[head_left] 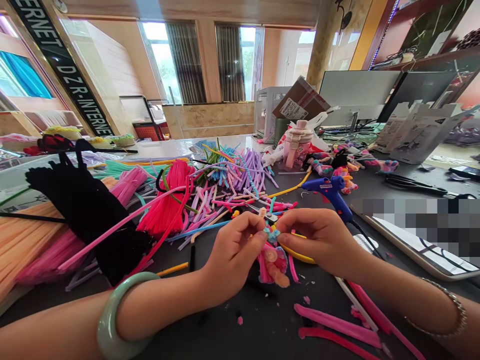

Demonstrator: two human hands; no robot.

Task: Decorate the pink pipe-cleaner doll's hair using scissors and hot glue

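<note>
I am watching both hands working close together over the dark bench (232, 335), just in front of me. The left hand (234, 252) is pinching with thumb and forefinger closed on the top of a small pipe-cleaner doll (273, 262), and the right hand (318, 237) is meeting it from the other side, its fingertips closed on the little light-blue piece (272, 234) at the doll's head. The doll is hanging between the two hands, its pink and peach body drooping just above the bench. I am judging it as very light and soft: fuzzy wire that bends at a touch, so a hard squeeze would crush the shape and a pull on a loose strand could untwist it. The safest hold, I think, is where the hands are now, at the twisted neck, where the wire core is stiffest. The fuzz should grip well rather than slip. Just beyond the right hand a blue glue gun (330, 192) is lying, and behind the hands a heap of coloured pipe cleaners (225, 185) is spreading; cut pink lengths (337, 332) are lying near the right forearm.
</note>
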